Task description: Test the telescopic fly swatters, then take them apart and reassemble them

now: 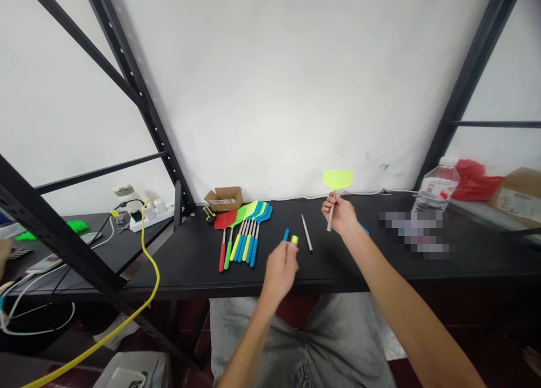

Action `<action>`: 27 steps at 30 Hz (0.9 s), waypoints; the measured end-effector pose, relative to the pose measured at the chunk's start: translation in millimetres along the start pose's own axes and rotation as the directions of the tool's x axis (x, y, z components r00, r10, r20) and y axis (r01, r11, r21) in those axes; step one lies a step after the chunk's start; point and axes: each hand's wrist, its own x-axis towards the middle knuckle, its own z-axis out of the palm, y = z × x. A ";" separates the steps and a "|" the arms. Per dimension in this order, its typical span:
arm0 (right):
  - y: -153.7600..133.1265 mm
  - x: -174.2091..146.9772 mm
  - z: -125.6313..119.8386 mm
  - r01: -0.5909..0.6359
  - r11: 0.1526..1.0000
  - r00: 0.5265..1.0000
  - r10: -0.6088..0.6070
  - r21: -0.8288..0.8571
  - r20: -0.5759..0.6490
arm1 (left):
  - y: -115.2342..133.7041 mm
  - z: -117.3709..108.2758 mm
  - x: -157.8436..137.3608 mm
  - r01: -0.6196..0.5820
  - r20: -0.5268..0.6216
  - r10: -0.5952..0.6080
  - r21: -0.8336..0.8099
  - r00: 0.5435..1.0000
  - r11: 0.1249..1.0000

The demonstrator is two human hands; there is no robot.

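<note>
Scanning the feed from my end, biggest first: white wall fills the upper middle of the frame, black table runs across below it. Row of swatters lies left of center, heads up-frame, handles toward the bottom edge.

At right of center, the right hand pinches the yellow swatter by its metal shaft, just below the head. At low center, the left hand is curled around the yellow grip; it's blurred, so I can't tell how firm that hold is.

Risks, my guess: a light pinch could let the shaft twist if its end gets pushed; a loose hold could drop the grip; a low forearm could drag the blue thing under it.

Swatter seems off the table, long axis near upright in frame, head up, bare end down and slightly left. Loose rod slants upper left to lower right between the hands. Grip's visible end points up. Blue handle sits beside it, partly hidden.
</note>
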 end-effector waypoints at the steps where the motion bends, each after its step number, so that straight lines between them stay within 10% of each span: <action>1: -5.1 -2.6 -4.1 -0.036 0.997 0.999 0.037 -0.063 0.013 | -2.3 -7.9 4.2 -0.003 -0.092 0.020 0.187 0.996 0.982; 4: -4.7 -14.9 -12.9 -0.115 0.958 0.993 0.121 -0.261 0.006 | -7.1 -22.4 20.3 0.083 -0.176 0.012 0.521 0.984 0.849; 9: 17.9 -34.6 -12.3 -0.071 0.885 0.990 0.118 -0.460 0.073 | -9.2 -21.6 25.5 0.044 -0.144 0.051 0.587 0.988 0.809; 17: 55.2 -78.1 15.9 -0.024 0.688 0.911 0.313 -0.725 0.268 | 7.3 -16.2 42.2 -0.179 -0.158 0.158 -0.130 0.975 0.975; 27: 64.6 -103.3 42.1 -0.291 0.852 0.870 0.425 -0.435 0.251 | 18.5 -18.6 53.9 -0.221 -0.277 0.065 -0.582 0.959 0.782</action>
